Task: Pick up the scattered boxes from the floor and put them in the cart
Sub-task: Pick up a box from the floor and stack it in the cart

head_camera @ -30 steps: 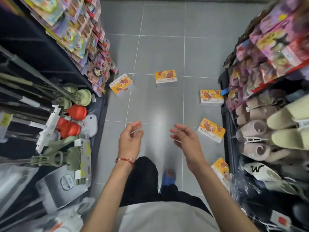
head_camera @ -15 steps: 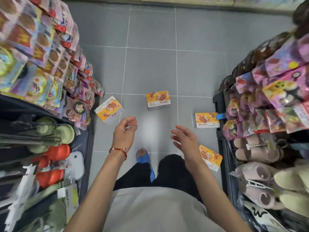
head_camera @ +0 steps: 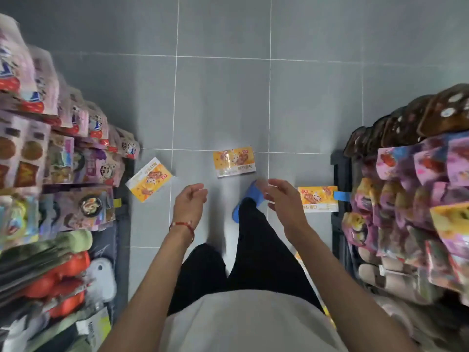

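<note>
While you stand in the aisle with both arms out over the grey tiled floor (head_camera: 220, 102), neither grip has hold of anything. Your left hand (head_camera: 189, 204), a red cord bracelet (head_camera: 181, 226) at its wrist, has its fingers loosely curled on air. Your right hand (head_camera: 284, 201) has its fingers relaxed and slightly spread.

Black shelf racks line both edges of the floor. Your left rack (head_camera: 124, 224) holds purple foil packets (head_camera: 83, 161), with blurred red and green goods below them. Your right rack (head_camera: 340, 224) holds pink and purple packets (head_camera: 406, 174) above beige slippers (head_camera: 396, 273).

Three flat yellow-and-white cardboard boxes lie face up on the floor just beyond your hands. By the left edge, the left box (head_camera: 149, 179) has its long axis on a diagonal, from near left to far right. Mid-aisle, the middle box (head_camera: 234, 161) lies crosswise, a little tilted. At the right edge, the right box (head_camera: 317, 198) also lies crosswise, one end at the rack's foot. Your blue slipper (head_camera: 250, 193) is planted between those last two.
</note>
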